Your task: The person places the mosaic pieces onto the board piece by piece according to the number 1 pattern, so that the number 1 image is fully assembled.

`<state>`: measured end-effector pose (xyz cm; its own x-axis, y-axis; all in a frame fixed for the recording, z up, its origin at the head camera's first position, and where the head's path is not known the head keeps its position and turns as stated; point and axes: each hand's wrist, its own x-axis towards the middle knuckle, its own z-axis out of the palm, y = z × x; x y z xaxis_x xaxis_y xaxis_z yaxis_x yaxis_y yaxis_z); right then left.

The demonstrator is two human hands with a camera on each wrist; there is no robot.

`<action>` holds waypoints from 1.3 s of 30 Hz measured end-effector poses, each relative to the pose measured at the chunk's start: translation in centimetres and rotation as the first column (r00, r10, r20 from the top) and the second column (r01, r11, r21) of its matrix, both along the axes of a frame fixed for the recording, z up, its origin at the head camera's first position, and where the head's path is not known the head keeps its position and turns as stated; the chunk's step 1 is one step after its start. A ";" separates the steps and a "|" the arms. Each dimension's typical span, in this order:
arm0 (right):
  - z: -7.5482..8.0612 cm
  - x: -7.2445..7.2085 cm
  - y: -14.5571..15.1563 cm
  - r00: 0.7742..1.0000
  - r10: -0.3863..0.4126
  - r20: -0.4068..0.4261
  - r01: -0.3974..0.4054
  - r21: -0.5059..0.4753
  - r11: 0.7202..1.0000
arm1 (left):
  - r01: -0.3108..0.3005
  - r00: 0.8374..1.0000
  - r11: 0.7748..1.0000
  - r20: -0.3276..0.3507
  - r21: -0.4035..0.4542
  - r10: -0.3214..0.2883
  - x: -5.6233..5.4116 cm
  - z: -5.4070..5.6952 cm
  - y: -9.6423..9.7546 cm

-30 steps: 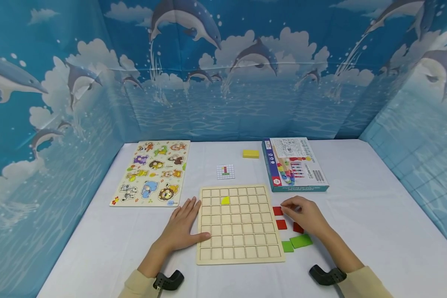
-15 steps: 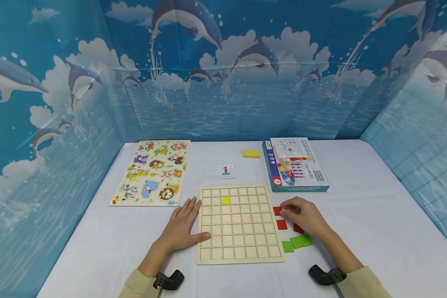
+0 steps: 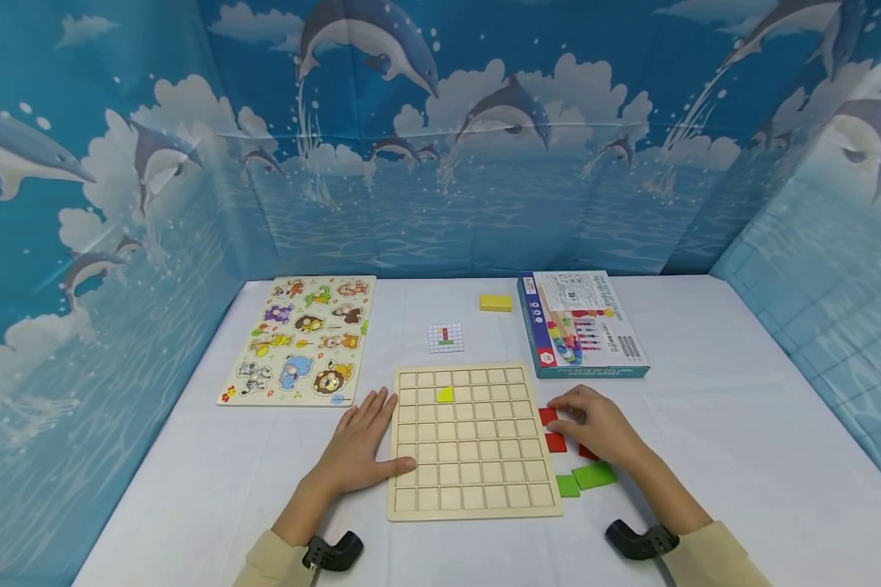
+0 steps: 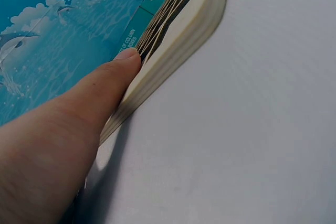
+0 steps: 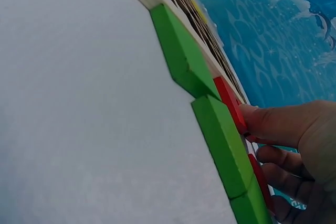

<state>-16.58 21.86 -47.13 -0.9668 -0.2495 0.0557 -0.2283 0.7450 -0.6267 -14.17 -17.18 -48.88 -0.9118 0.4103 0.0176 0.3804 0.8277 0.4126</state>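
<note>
White tablecloth (image 3: 734, 391): bears everything below. Grid board (image 3: 477, 515): lies flat; each wrist view catches only part of it. Left hand (image 3: 363, 452): fingers extended, thumb on the board's left rim; other fingers hidden in the left wrist view. Right hand (image 3: 602, 424): thumb and index bent, parted about the far red tile (image 3: 547, 417), just right of the board; cannot tell whether they pinch it. Versus half a second ago: these fingertips sit closer to the board and wider apart; left hand and board unchanged. Green pieces (image 3: 595, 474): near the board's lower right. Other red tiles (image 3: 555, 443): two, one partly covered by the right hand. Yellow tile (image 3: 444, 395): in a board cell, second row from far edge.
</note>
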 end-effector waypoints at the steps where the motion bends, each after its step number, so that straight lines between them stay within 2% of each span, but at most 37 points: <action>1: 0.0 0.0 0.0 1.000 -0.001 0.000 0.001 0.000 1.000 | 0.000 1.000 1.000 0.001 0.000 0.000 0.0 0.0 0.0; 12: -0.1 0.0 -0.3 0.999 -0.047 0.025 0.048 -0.042 0.998 | 0.002 1.000 1.000 0.010 -0.013 -0.002 0.0 0.2 0.0; 23: 0.0 0.1 -0.3 0.997 -0.051 -0.055 0.045 -0.096 0.994 | -0.005 1.000 1.000 0.020 -0.010 0.005 0.0 0.1 0.0; 32: 0.0 -0.1 -0.3 0.994 -0.070 -0.080 0.061 -0.111 0.992 | -0.005 1.000 1.000 0.004 -0.011 0.005 0.0 -0.1 0.0; 39: 0.6 -0.3 -0.6 0.994 -0.060 -0.089 0.051 -0.101 0.994 | -0.011 1.000 1.000 0.018 -0.018 0.012 0.0 0.1 0.1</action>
